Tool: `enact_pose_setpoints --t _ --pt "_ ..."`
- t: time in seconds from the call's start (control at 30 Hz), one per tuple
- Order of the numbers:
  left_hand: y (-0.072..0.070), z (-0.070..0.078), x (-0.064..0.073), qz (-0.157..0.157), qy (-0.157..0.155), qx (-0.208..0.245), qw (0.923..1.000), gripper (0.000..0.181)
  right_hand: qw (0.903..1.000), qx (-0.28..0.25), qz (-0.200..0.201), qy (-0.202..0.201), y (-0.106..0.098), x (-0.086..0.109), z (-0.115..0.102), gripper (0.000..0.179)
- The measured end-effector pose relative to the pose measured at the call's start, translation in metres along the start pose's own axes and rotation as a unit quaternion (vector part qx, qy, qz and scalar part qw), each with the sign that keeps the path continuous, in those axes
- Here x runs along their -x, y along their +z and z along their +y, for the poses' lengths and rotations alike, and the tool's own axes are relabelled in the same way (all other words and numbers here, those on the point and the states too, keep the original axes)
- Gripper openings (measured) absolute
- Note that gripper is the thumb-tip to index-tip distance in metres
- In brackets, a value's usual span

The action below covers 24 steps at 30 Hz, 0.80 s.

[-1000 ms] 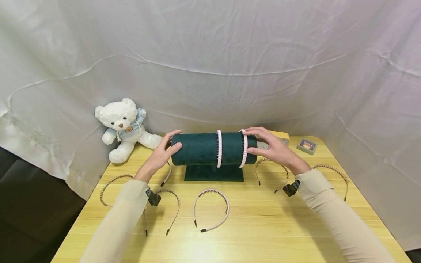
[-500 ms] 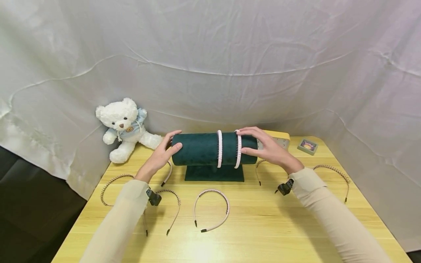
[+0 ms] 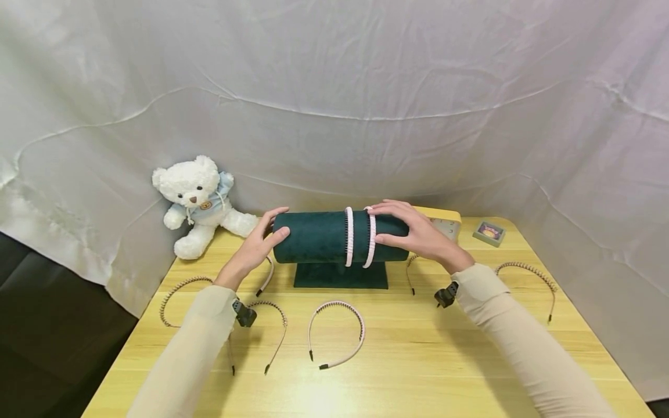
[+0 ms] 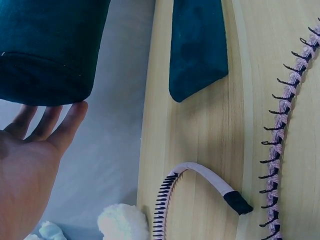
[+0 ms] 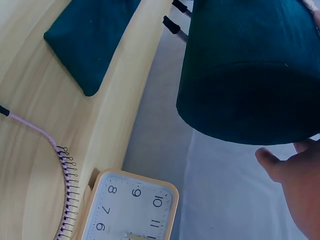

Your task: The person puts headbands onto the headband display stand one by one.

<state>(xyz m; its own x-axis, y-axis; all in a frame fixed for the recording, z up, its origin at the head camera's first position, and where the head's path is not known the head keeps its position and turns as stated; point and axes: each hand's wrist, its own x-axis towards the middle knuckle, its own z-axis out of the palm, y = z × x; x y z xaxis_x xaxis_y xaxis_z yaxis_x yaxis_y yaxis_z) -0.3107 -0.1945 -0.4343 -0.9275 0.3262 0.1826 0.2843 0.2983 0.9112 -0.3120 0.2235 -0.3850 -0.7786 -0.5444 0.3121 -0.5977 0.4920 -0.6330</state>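
Note:
A dark green velvet headband stand (image 3: 308, 238), a padded roll on a foot, stands at the table's back. Two pale pink headbands sit round its roll: one headband (image 3: 349, 237) near mid-length, the other headband (image 3: 370, 238) just right of it. My left hand (image 3: 258, 244) holds the roll's left end, thumb in front and fingers over the back; in the left wrist view its fingertips (image 4: 77, 107) touch the end's edge. My right hand (image 3: 420, 235) spans the roll from above, thumb and fingertips gripping the right headband at front and top.
Another pink headband (image 3: 363, 331) lies in front of the stand. Spiral-trimmed headbands lie at left (image 3: 162, 305), front left (image 3: 284, 328) and right (image 3: 551, 287). A white teddy bear (image 3: 190, 180) sits back left; a yellow-framed clock (image 5: 135, 200) and a small grey box (image 3: 489, 233) stand back right.
My right hand has slid the right headband leftward along the roll, closer to the other one. My left hand has stayed at the roll's left end.

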Motion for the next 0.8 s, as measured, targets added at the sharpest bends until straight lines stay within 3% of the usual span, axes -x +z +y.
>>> enact_pose_setpoints --t 0.8 --pt "0.000 0.001 0.000 0.000 -0.002 0.007 1.0000 0.060 0.9970 0.065 -0.013 -0.042 0.000 -0.018 -0.013 0.057"
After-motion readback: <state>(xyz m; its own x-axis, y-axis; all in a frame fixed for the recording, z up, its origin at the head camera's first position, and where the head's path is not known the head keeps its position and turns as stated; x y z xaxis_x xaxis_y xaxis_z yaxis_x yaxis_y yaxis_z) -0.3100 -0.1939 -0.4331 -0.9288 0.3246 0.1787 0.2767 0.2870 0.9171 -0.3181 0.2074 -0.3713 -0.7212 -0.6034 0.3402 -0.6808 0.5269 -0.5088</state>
